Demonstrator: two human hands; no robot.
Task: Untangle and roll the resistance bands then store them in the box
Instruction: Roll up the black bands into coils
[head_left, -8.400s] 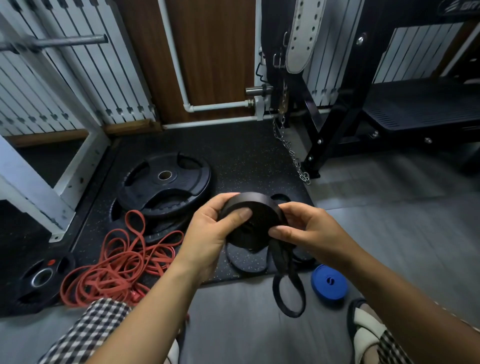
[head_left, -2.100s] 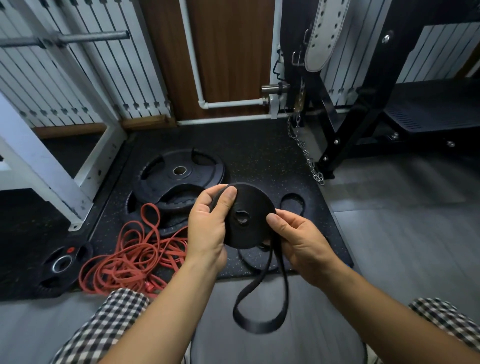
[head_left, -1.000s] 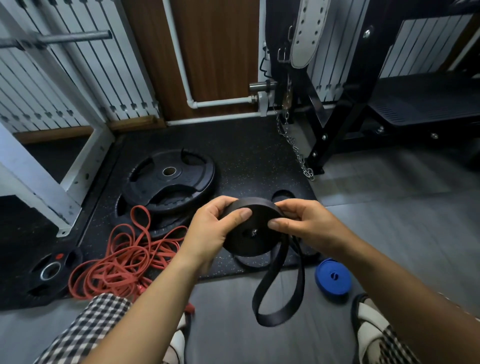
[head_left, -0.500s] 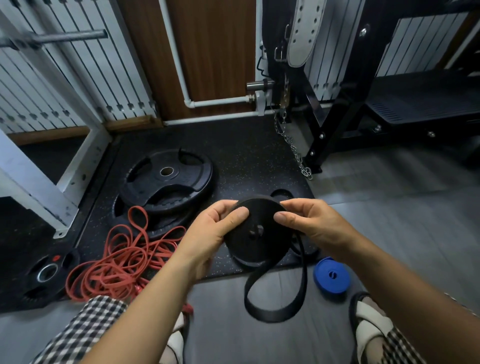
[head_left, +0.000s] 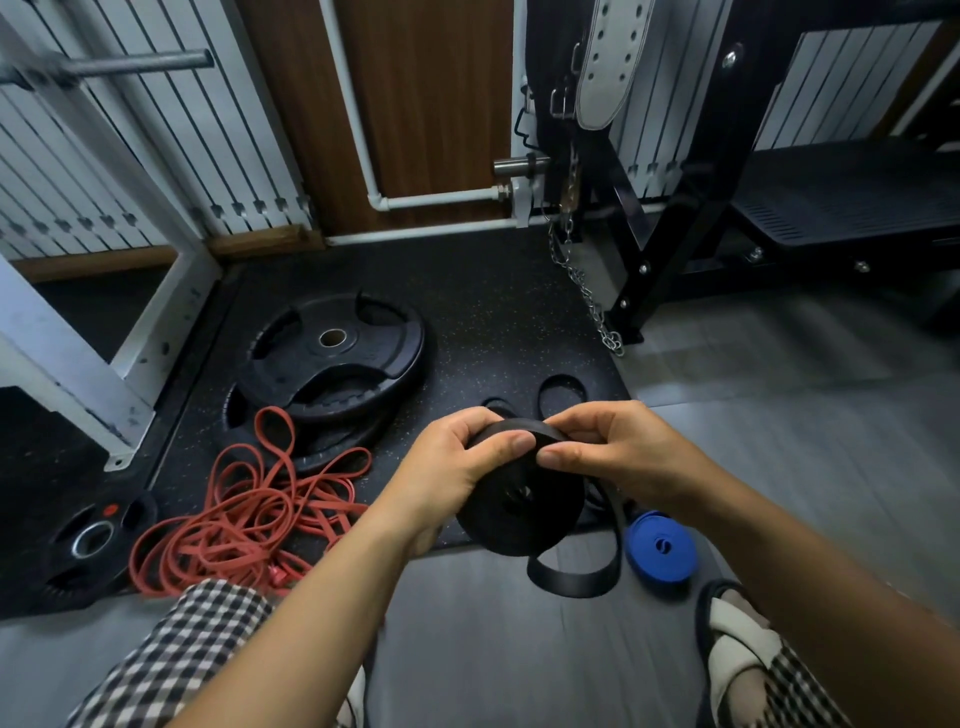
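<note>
I judge this to be the rolling step. The black roll (head_left: 519, 512) is almost fully wound, and only a short tail loop (head_left: 571, 579) hangs beneath it. I hold the roll in the air in front of me, above the floor (head_left: 519, 649).

My left hand (head_left: 454, 467) grips the roll from its left, with the thumb laid across the top rim and the fingers curled behind. My right hand (head_left: 621, 452) pinches the top rim from the roll's right, its thumb tip nearly meeting the left thumb. Both forearms converge on the roll.

The next move calls for the right hand to feed the tail around the coil. The left must clamp the layers firmly, since a slack grip could let them spring loose.

A blue roll (head_left: 660, 551) lies on the floor just right of and below the black roll. The tangled red bands (head_left: 244, 519) lie well to its left, not yet handled. The box is not in view.
</note>
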